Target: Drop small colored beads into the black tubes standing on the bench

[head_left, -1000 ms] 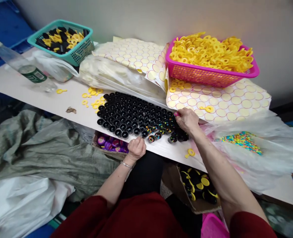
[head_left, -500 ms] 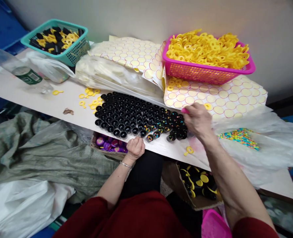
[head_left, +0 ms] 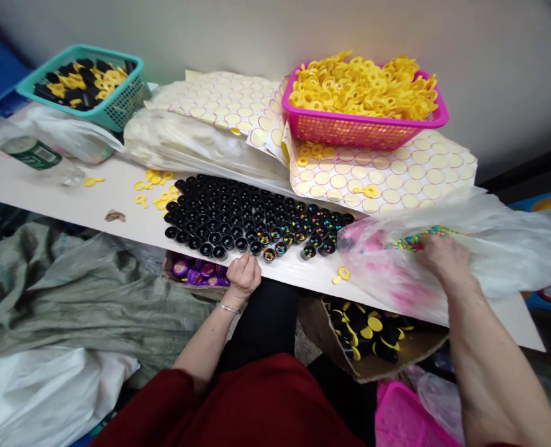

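A dense cluster of small black tubes (head_left: 238, 214) stands open-topped on the white table (head_left: 117, 208); those at its right end hold coloured beads. My left hand (head_left: 243, 277) rests as a closed fist against the table's front edge, just below the tubes. My right hand (head_left: 443, 257) reaches into a clear plastic bag (head_left: 489, 248) of multicoloured beads (head_left: 412, 239) at the right, and its fingers are hidden inside the bag.
A pink basket (head_left: 363, 127) of yellow rings sits on circle-printed sheets (head_left: 410, 177) at the back. A teal basket (head_left: 82, 84) stands far left beside a plastic bottle (head_left: 28, 152). Loose yellow rings (head_left: 154, 186) lie on the table. Boxes of purple caps (head_left: 198, 272) and black-yellow pieces (head_left: 368, 332) sit below.
My right hand has left the right end of the black tubes and moved right into the bead bag. The left fist has stayed at the table edge. The view shifted right.
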A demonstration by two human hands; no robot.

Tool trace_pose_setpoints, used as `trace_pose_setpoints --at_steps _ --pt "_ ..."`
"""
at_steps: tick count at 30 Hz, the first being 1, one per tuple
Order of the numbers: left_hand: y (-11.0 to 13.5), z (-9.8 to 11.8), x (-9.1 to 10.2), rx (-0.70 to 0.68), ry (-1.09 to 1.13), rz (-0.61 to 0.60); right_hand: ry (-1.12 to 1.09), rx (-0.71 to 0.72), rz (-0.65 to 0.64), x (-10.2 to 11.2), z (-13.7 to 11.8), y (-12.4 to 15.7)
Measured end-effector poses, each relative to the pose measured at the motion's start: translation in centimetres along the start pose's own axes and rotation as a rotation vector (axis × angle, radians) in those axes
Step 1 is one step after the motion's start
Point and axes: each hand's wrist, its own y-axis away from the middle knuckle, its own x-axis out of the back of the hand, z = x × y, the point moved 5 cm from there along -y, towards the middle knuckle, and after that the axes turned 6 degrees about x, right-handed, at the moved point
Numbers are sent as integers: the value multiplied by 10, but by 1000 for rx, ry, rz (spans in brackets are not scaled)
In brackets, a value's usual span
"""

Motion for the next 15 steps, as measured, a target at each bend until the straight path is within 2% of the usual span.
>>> trace_pose_setpoints --at_steps 2,3,5,7,9,12,15 --pt "-1 1 1 -3 -4 -3 18 -10 -155 -14 -11 -4" --pt "-2 1 1 -2 -1 -5 -21 -22 -178 -18 -15 -4" --pt "-3 1 3 -9 11 4 -286 -58 -76 -18 -18 0" --pt "-4 2 4 -33 16 25 -643 -158 71 -15 -11 9" --pt "-4 1 4 -58 13 37 -901 -228 166 -13 -3 20" --pt "-1 -3 1 -54 16 24 -1018 -222 243 -2 -3 32" --pt "3 -5 -4 -15 35 -6 -1075 -144 272 14 -25 43"
